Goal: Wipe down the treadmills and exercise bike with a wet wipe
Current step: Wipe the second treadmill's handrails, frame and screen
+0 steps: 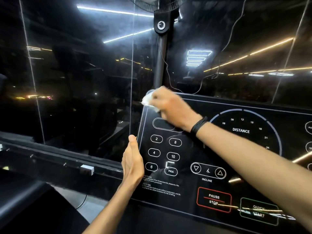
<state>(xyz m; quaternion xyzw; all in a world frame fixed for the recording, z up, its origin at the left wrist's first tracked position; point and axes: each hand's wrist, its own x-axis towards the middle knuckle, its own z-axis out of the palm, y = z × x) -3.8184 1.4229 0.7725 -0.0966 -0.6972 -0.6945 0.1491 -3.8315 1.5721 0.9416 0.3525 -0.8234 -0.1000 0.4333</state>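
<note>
A glossy black treadmill console [194,149] fills the lower right, printed with number buttons, INCLINE arrows, a DISTANCE dial and a red PAUSE/STOP box. My right hand [172,108], a black band on its wrist, grips a crumpled white wet wipe [148,99] against the console's top left corner. My left hand [132,161] lies flat with straight fingers along the console's left edge, beside buttons 2, 4 and 6.
A dark glass wall [76,73] stands right behind the console and reflects ceiling lights. A black fan pole [160,61] with a knob rises behind the console's top left corner, thin cables hanging beside it. A dark window ledge [50,157] runs at lower left.
</note>
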